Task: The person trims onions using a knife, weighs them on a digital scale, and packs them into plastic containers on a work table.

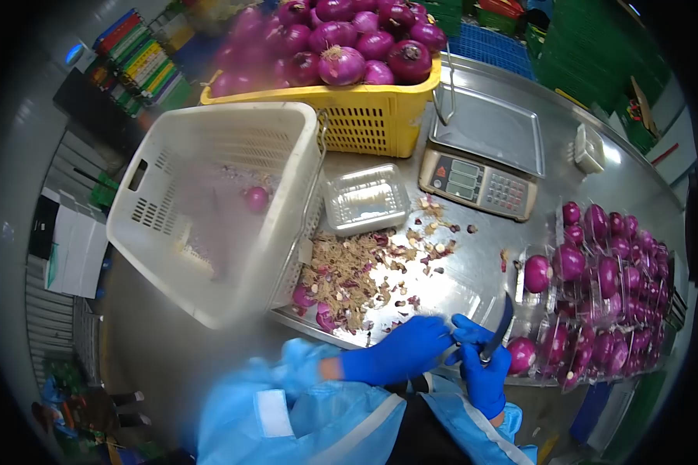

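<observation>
I see the right hand (485,378) clamped on the knife (503,329) over the table (473,260); the left hand's (399,350) grip I can't tell. Likely light, stiff, slick: I'd hold only its handle.

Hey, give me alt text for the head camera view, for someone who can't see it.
A blue-gloved right hand holds a knife near the gloved left hand, beside a steel table strewn with onion trimmings. Packed red onions sit right; beyond are a digital scale, a white basket and a yellow crate heaped with onions.
</observation>
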`<state>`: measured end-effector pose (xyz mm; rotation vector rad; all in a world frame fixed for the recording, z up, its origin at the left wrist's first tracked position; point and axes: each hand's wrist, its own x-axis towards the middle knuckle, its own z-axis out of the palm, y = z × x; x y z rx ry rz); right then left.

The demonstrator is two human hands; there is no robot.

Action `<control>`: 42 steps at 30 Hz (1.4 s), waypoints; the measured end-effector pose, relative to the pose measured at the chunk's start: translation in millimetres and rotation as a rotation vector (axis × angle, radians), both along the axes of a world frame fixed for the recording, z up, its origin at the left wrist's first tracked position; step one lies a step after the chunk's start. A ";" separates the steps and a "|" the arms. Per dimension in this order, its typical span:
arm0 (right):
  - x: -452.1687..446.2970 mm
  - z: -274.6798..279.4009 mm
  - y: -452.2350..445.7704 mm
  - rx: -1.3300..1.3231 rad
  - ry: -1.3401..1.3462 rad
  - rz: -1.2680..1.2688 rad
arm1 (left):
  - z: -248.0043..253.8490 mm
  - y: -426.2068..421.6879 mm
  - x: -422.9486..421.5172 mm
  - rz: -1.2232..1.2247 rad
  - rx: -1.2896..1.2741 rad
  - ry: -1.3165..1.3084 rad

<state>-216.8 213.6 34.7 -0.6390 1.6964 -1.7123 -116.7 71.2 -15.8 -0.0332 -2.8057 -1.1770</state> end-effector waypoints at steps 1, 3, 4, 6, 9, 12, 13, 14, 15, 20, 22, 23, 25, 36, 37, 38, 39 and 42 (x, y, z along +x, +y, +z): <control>-3.8 -2.0 0.1 0.015 -0.048 -0.006 | 44.8 -16.4 25.0 0.007 0.002 -0.121; -15.5 -11.0 3.6 0.047 -0.143 -0.023 | 103.5 -56.4 73.4 0.019 0.172 -0.158; -18.1 -21.9 0.4 0.041 -0.159 -0.042 | 137.9 -82.1 88.5 0.098 0.234 -0.179; -20.3 -27.7 -16.1 0.138 -0.120 0.001 | 172.3 -125.9 100.8 0.480 0.422 -0.217; -14.5 -42.9 -33.1 0.208 0.017 0.119 | 143.5 -225.9 113.0 0.728 0.199 -0.034; -0.9 -41.4 -54.2 0.234 0.072 0.202 | 57.4 -339.1 129.5 0.742 -0.268 -0.287; 2.8 -39.3 -58.8 0.239 0.067 0.199 | 18.4 -376.7 141.2 0.676 -0.448 -0.325; 7.4 -35.9 -63.8 0.244 0.062 0.193 | -21.4 -408.7 150.9 0.605 -0.628 -0.359; 11.1 -34.1 -68.3 0.250 0.058 0.184 | -51.6 -422.3 154.1 0.637 -0.671 -0.374; 23.4 -43.6 -66.6 0.284 0.064 0.026 | -118.9 -446.8 138.8 0.692 -0.655 -0.492; 26.3 -41.7 -67.0 0.302 0.060 -0.009 | -107.9 -437.0 126.9 0.711 -0.654 -0.575; 27.5 -39.4 -67.8 0.323 0.074 -0.012 | -115.8 -445.2 131.2 0.721 -0.628 -0.522; 29.2 -37.5 -69.4 0.357 0.142 0.021 | -96.5 -444.1 134.3 0.745 -0.578 -0.425; 5.7 -14.2 -101.6 0.118 0.521 0.358 | 174.0 -223.1 108.7 0.849 0.668 0.120; 2.5 -7.5 -102.1 0.059 0.529 0.416 | 169.4 -197.8 110.3 0.829 0.801 0.086; -1.4 -1.2 -101.8 0.007 0.534 0.473 | 164.6 -172.7 111.8 0.816 0.934 0.049; -4.7 2.7 -100.3 -0.042 0.539 0.529 | 159.5 -147.7 113.3 0.808 1.062 0.009; -6.5 10.7 -91.2 -0.123 0.674 0.641 | 134.4 -105.5 116.4 0.687 1.346 -0.175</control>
